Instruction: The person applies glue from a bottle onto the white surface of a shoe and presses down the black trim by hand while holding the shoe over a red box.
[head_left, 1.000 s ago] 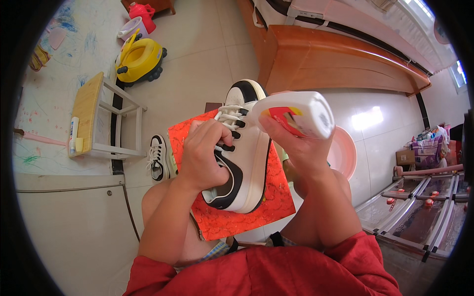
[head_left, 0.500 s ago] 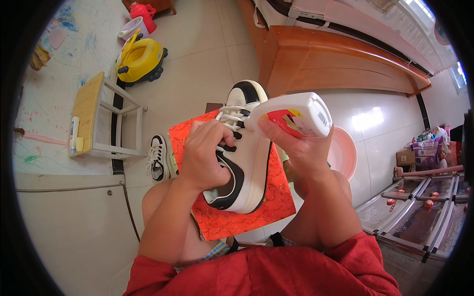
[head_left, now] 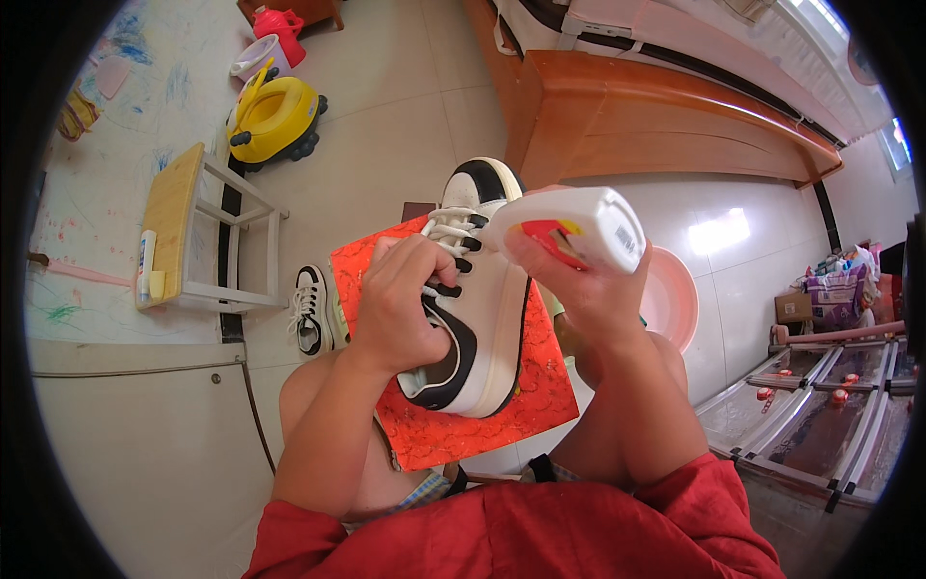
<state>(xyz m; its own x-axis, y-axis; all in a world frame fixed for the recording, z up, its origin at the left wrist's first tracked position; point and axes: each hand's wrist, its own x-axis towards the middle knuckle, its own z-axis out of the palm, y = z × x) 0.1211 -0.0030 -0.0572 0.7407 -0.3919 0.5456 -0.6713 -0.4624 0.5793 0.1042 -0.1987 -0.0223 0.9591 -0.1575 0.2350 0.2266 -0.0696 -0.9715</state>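
A white sneaker with black trim and white laces lies across a red patterned board over my lap, its toe pointing away from me. My left hand grips the shoe at its collar, thumb in the opening and fingers curled by the laces. In my right hand is a white plastic bottle with a red and yellow label, tipped so its base faces up and right. The bottle's other end is close to the laces; whether it touches the shoe I cannot tell.
A second sneaker stands on the floor at left, by a wooden-topped stool carrying a white tube. A pink basin is at right. Beyond are a yellow child's potty and a wooden bed frame.
The bottle has rolled slightly in my right hand, so less of its label faces me. My left hand and the sneaker stay where they were.
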